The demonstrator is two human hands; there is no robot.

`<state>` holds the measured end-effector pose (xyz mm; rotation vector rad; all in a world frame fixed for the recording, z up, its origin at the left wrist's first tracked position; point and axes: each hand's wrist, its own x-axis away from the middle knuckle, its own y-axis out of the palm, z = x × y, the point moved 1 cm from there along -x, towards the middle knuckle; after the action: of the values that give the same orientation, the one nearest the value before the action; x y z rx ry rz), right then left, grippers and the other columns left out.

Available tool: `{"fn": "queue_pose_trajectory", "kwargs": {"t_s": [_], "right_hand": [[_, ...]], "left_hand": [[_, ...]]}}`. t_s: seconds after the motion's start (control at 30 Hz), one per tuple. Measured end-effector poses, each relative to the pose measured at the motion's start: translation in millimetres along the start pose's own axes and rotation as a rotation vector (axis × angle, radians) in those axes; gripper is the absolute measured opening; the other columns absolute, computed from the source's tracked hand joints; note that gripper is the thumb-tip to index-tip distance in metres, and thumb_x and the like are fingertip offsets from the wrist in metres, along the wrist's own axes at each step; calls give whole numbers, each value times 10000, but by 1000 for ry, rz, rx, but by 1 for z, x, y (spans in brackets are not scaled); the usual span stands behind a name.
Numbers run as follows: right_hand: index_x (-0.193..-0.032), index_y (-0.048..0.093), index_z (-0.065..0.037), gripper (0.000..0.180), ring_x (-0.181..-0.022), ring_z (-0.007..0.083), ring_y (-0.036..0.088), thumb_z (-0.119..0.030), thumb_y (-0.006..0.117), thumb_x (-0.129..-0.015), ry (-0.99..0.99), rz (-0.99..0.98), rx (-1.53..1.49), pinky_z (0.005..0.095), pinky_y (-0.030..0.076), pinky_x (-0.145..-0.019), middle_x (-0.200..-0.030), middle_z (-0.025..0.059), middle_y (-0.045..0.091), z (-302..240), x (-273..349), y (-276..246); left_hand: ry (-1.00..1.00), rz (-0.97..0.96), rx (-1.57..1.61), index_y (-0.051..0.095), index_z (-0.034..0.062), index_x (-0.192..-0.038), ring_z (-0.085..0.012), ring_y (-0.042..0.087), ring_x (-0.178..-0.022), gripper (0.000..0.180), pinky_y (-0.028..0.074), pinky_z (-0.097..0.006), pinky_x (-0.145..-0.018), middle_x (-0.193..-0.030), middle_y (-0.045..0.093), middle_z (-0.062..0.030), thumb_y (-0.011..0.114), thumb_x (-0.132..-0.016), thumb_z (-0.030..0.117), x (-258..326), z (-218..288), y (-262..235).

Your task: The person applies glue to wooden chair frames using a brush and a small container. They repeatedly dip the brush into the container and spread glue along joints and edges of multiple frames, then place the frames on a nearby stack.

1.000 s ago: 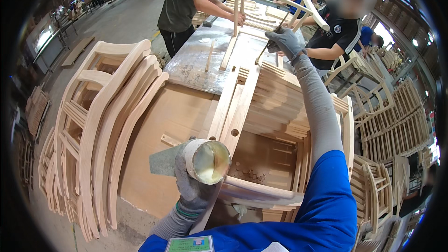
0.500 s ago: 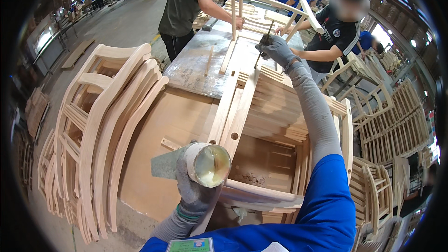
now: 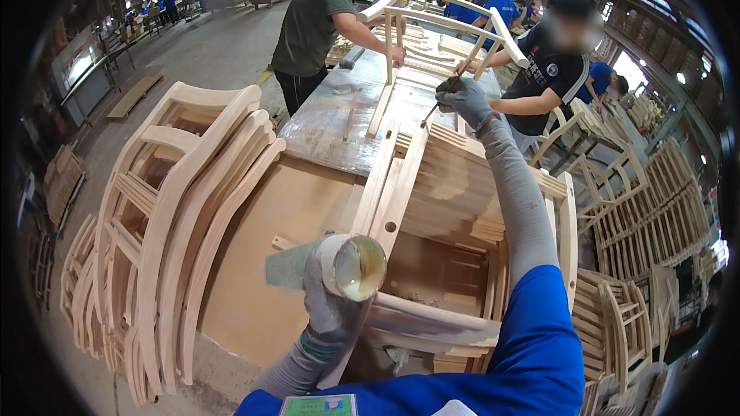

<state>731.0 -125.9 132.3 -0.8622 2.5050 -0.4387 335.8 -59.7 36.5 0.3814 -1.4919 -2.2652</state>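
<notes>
Grey-gloved left hand [image 3: 330, 304], at lower centre, has its grip clamped on a small cup [image 3: 354, 266] of yellowish liquid. The right hand [image 3: 462, 100], stretched to upper centre, grips a thin brush [image 3: 433, 110] over the wooden chair frame [image 3: 401, 185] on the counter [image 3: 331, 127].

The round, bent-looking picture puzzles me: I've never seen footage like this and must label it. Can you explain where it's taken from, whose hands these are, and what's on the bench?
The picture comes from a wide fisheye camera worn on a person's head, looking down, so straight edges curve near the rim. The two grey-gloved hands with blue sleeves are the wearer's own. The left hand holds a small open container with pale yellowish stuff inside. The right hand reaches forward, gripping a thin stick-like tool; its tip is too small to make out. Below lies a workbench bearing wooden frame rails. A stack of curved wooden chair frames leans on the left. Two other people stand across the bench handling a pale wooden chair frame.
</notes>
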Motion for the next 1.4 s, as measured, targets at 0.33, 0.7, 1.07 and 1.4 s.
{"fn": "queue_pose_trajectory", "kwargs": {"t_s": [0.33, 0.7, 1.07, 1.4], "right_hand": [[-890, 580, 20, 111, -735, 143, 623, -27, 626, -801, -143, 68, -355, 236, 522, -687, -835, 103, 643, -173, 200, 50], [-913, 554, 29, 158, -839, 181, 616, 80, 612, -775, -338, 35, -487, 274, 514, -742, -936, 180, 628, -204, 346, 121], [-895, 567, 4, 123, -940, 312, 618, 27, 618, -785, -613, 56, -428, 377, 509, -787, -989, 214, 619, -196, 407, 152], [-960, 524, -13, 189, -898, 304, 623, 48, 599, -797, -501, 156, -632, 376, 533, -744, -992, 250, 598, -179, 411, 156]], "left_hand": [[249, -69, -163, 380, 84, -1295, -225, 469, -1156, 527, 399, -403, -978, -1273, 456, -83, 307, -940, 468, 19, 29, 5], [231, -396, -124, 366, 91, -1306, -226, 464, -1154, 640, 400, -367, -969, -1268, 451, -103, 302, -888, 572, 86, 50, 39], [526, -60, -332, 353, 100, -1323, -243, 429, -1184, 657, 337, -383, -1006, -1295, 431, -117, 355, -867, 572, 101, 59, 36], [368, -135, -154, 394, 83, -1274, -216, 454, -1143, 601, 375, -374, -977, -1214, 474, -67, 431, -864, 521, 104, 44, 44]]}}
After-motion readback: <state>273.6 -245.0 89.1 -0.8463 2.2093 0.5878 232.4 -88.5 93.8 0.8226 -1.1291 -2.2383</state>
